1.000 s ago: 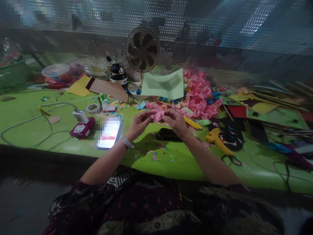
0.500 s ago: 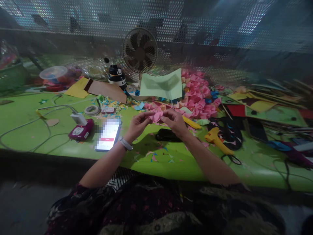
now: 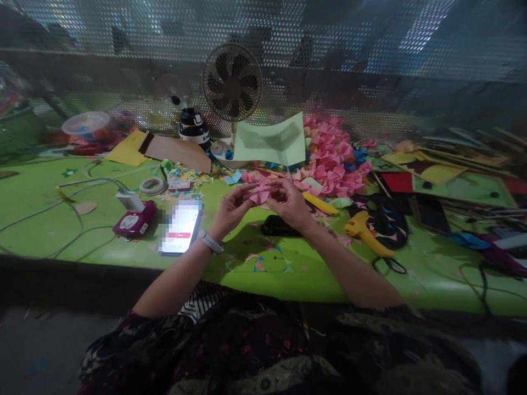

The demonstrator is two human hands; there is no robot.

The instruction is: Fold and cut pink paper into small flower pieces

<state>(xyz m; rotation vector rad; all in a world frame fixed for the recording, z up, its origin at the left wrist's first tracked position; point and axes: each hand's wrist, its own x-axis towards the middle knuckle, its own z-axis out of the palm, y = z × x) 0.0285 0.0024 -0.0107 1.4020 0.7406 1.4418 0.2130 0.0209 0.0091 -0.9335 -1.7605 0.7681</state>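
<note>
Between my two hands is a small pink paper piece (image 3: pixel 260 196), shaped like a petal or flower, held above the green table (image 3: pixel 242 260). My left hand (image 3: pixel 233 208) pinches its left side with thumb and fingers; a pale watch band circles that wrist. On the other side my right hand (image 3: pixel 289 204) has its fingers closed on the paper's right edge. Fingers cover part of the paper, so its full folds are hidden. Below the right hand lies a dark object (image 3: pixel 278 226), possibly a stapler. Behind the hands rises a heap of pink paper pieces (image 3: pixel 335 159).
A lit phone (image 3: pixel 181 227) and a purple power adapter (image 3: pixel 134 219) with cables lie left. A yellow glue gun (image 3: pixel 368 235) and black scissor handles (image 3: pixel 389 266) lie right. A fan (image 3: pixel 231 82), a bottle (image 3: pixel 193 129) and a green sheet (image 3: pixel 269 140) stand behind. Paper scraps are scattered about.
My fingers have shifted slightly around the pink paper, which now shows a lower rounded petal more plainly. The whole view has moved a little. Both hands keep hold of it.
</note>
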